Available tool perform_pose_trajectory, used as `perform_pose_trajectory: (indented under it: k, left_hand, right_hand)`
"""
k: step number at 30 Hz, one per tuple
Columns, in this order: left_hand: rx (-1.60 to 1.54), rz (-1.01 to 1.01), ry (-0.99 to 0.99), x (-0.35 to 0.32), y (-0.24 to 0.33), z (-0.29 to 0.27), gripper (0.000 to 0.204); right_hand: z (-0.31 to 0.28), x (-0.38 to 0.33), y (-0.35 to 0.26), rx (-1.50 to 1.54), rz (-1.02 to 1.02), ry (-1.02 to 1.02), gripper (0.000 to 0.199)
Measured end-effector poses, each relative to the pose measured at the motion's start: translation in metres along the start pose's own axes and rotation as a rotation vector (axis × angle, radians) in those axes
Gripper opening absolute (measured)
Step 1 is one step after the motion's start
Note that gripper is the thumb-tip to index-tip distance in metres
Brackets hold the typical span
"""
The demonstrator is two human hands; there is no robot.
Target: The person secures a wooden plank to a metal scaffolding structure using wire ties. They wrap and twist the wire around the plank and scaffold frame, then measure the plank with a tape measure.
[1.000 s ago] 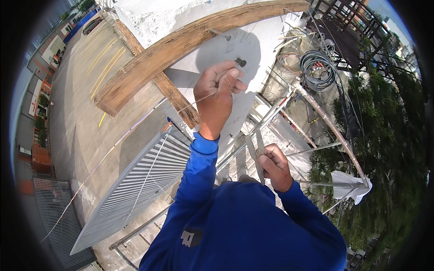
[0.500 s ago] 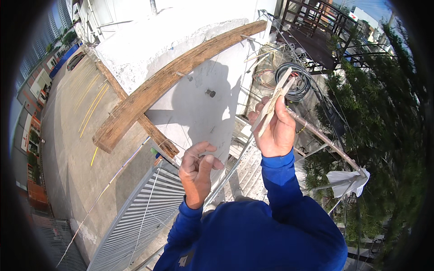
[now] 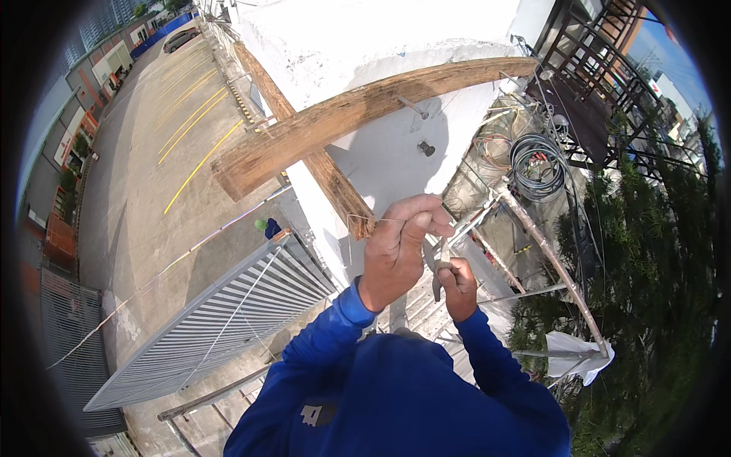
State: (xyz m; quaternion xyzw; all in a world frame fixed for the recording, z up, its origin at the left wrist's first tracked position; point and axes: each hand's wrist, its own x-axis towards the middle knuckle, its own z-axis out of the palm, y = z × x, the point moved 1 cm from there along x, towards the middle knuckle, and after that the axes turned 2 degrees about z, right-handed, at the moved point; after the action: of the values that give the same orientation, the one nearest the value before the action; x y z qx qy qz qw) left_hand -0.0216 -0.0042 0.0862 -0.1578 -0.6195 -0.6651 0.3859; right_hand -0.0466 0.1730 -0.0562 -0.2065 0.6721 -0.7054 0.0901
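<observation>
My left hand is closed in a pinch, thumb against fingers. A thin wire runs from its fingertips toward the end of the lower wooden beam. Just to the right and slightly lower, my right hand is closed round a narrow, pale, two-armed tool, whose tip points up beside the left fingertips. The exact kind of tool cannot be made out. Beyond both hands, a long wooden beam lies across the lower one, against the white wall.
Metal bolts stick out near the beam. Coiled cables lie at the right, near a slanting pole with a white cloth. A ribbed metal panel stands at lower left above a paved lot. Trees fill the right side.
My right hand has come down with the pale tool, now turned, to beside my left hand. My left hand has moved right and up, and the view has shifted.
</observation>
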Motion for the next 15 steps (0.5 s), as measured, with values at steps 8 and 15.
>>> perform_pose_trajectory:
  k: [8, 15]
  left_hand:
    - [0.286, 0.129, 0.042, -0.001, -0.022, -0.015, 0.024]
    - [0.258, -0.013, 0.021, -0.024, -0.013, -0.018, 0.02]
  right_hand:
    - [0.007, -0.053, -0.065, 0.078, 0.115, -0.237, 0.022]
    - [0.013, -0.02, -0.123, 0.912, -0.072, -0.104, 0.039]
